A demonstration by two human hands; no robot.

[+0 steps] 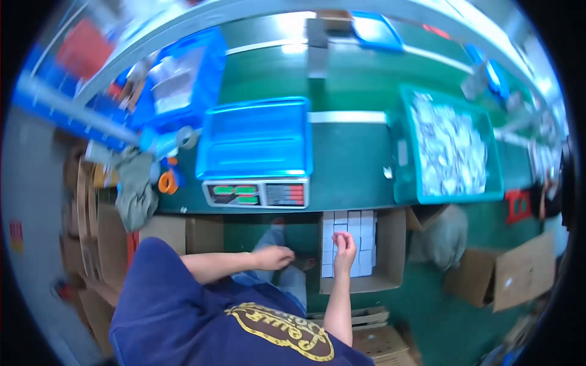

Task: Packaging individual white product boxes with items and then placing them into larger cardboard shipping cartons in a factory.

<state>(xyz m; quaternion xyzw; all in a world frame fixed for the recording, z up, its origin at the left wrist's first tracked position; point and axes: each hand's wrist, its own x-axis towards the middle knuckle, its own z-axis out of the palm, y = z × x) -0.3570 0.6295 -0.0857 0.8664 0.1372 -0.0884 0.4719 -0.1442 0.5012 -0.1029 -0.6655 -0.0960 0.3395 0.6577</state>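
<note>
My left hand [274, 258] is over my lap, its fingers curled in toward the palm; whatever they may hold is hidden. To the right, my right hand [345, 247] is raised over an open cardboard carton [390, 256]. Its fingers are bent together in a pinch, and anything between them is too small to make out. Rows of small white boxes [366, 235] are packed in that carton, just beyond and beside my right hand. A blue-topped weighing scale [256, 143] with a lit display sits on the green bench [351, 165] in front of me.
A teal crate [400, 174] of silvery packets stands right on the bench. At left are a blue bin [210, 73], an orange tape roll [168, 182] and a grey-green cloth [135, 189]. An open carton [525, 271] and a pale sack [448, 235] lie on the floor at right.
</note>
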